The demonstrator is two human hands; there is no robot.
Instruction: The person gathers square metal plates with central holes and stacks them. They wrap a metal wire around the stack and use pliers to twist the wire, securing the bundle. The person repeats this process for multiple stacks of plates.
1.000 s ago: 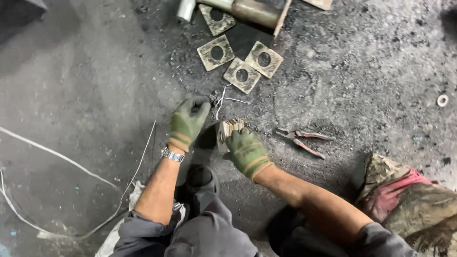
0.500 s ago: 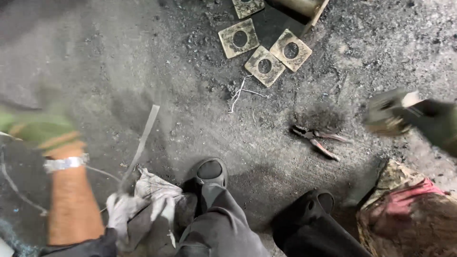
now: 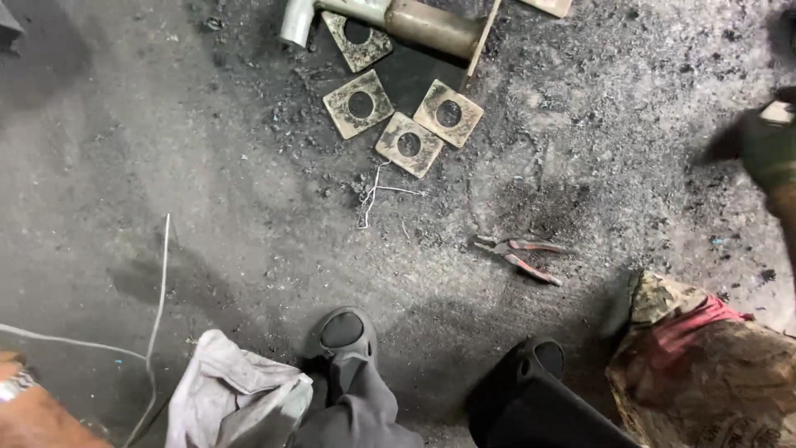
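While the gloved right hand [image 3: 767,145] grips a pale block [image 3: 778,111], pliers [image 3: 521,255] lie well apart — leftward.

One package only: a crumpled sack [image 3: 713,373] at near right on the floor, mottled brown and tan, with red cloth showing at its open top. Any print on it is illegible. No labels, signs or screens in view.

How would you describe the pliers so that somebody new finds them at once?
Start at the person's two dark shoes low in the picture. On the dirty grey floor above the right-side shoe lie the pliers, closed and flat. Only they have thin red handles; the square metal plates farther up are flat with round holes.
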